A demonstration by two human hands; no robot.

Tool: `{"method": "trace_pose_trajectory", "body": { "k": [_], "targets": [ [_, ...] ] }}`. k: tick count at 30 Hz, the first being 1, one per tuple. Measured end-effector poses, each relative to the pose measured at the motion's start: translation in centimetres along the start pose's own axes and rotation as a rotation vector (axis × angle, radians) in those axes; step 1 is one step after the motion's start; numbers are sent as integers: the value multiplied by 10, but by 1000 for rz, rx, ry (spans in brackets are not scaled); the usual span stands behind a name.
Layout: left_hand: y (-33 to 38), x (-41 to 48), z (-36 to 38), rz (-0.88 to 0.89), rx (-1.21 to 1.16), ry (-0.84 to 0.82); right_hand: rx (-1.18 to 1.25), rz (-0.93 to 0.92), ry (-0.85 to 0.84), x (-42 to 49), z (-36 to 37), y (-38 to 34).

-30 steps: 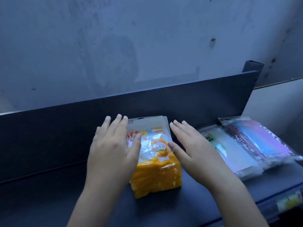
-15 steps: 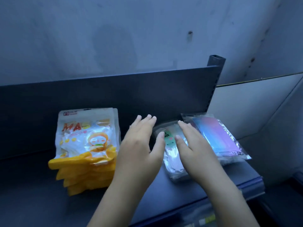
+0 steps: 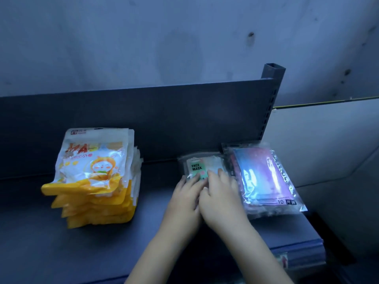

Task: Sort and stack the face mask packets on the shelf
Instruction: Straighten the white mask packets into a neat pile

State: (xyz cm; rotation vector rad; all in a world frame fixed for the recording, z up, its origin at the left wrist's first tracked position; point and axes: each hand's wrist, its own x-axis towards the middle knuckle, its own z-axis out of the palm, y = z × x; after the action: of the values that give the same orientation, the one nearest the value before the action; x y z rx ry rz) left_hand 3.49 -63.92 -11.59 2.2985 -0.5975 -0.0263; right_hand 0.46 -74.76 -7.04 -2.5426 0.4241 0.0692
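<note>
While both hands lie side by side, touching, on the clear plastic packet with the green "FACE MASK" label point(image 3: 200, 168), the left hand point(image 3: 185, 198) and right hand point(image 3: 220, 198) press flat, fingers extended over its near half (nothing pinched). That packet rests on the dark grey metal shelf point(image 3: 160, 201) near its back panel, just beside the clear packet of pink-and-blue masks point(image 3: 264, 177) on the right. Well apart to the left sits the stack of yellow-and-white cartoon mask packets point(image 3: 96, 179).
</note>
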Motion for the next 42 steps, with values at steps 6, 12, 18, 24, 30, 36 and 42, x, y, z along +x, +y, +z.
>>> {"method": "trace_pose_trajectory", "body": {
  "k": [6,12,18,24,30,36,42],
  "targets": [
    [-22,-3,-1,-99,-87,1,67,8,-56,2,9,-8],
    [-17,-19,-25,-177,-209,117,207,-94,-107,3,11,-12],
    [-20,-28,-37,-395,-491,229,329,12,5,13,17,3],
    [-21,-25,-44,-480,-661,217,642,16,-182,7,19,-5],
    [-25,-25,-49,-468,-686,275,821,45,-163,17,7,8],
    [-26,-21,-56,-483,-709,236,913,3,-224,12,22,-3],
    [-28,-34,-59,-392,-506,162,772,-120,-204,9,17,6]
  ]
}}
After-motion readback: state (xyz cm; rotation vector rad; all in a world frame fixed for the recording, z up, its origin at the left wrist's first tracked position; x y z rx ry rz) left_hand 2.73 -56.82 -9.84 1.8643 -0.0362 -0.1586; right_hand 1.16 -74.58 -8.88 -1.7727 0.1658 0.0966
